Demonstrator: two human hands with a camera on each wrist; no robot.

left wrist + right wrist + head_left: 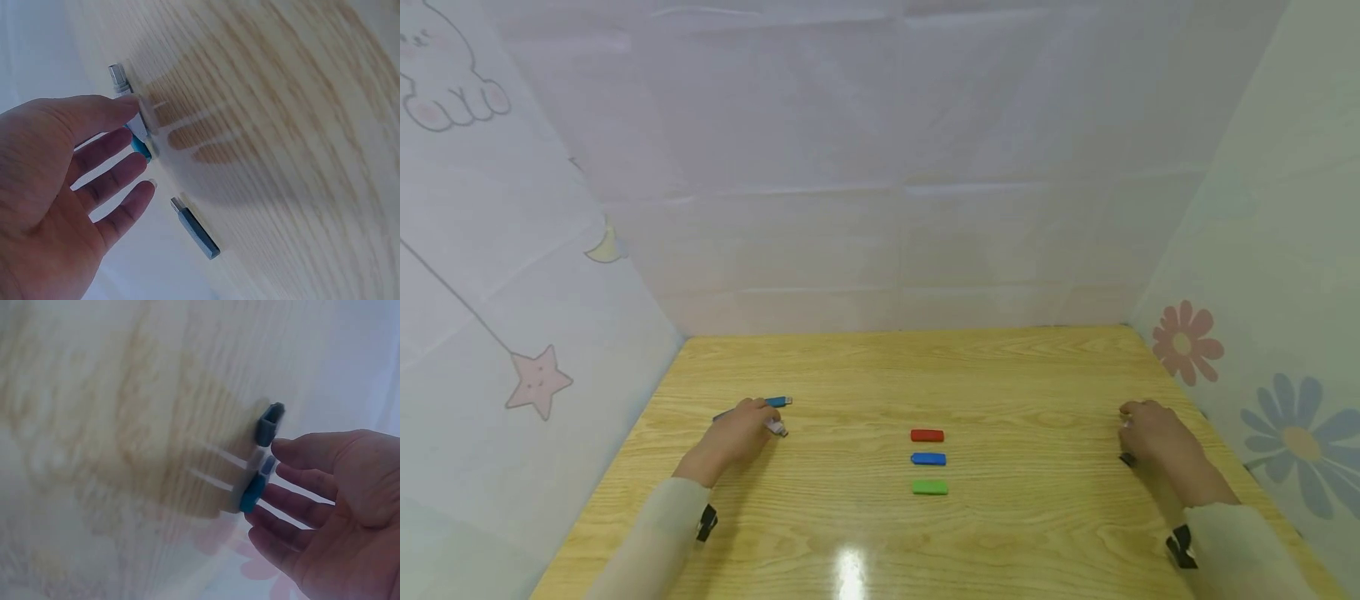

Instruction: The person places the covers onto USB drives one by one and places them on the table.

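At the left of the table, my left hand (739, 432) has its thumb and fingers around a white USB stick (136, 119) with a metal plug, low over the wood. A teal stick (141, 147) shows partly behind its fingers, and a dark blue stick (199, 234) lies beside them. On the right side, my right hand (1159, 439) reaches down with loosely bent fingers. Near its thumb tip is a dark cap-like piece (270, 426). Close by its other fingertips sit a pale blue piece (267, 466) and a teal piece (251, 496).
Red (927, 435), blue (928, 459) and green (930, 487) small oblong pieces lie in a column mid-table on the wooden tabletop (1015, 533). Pale sheets with printed drawings wall in the back and both sides; a pink star (540, 382) is on the left one.
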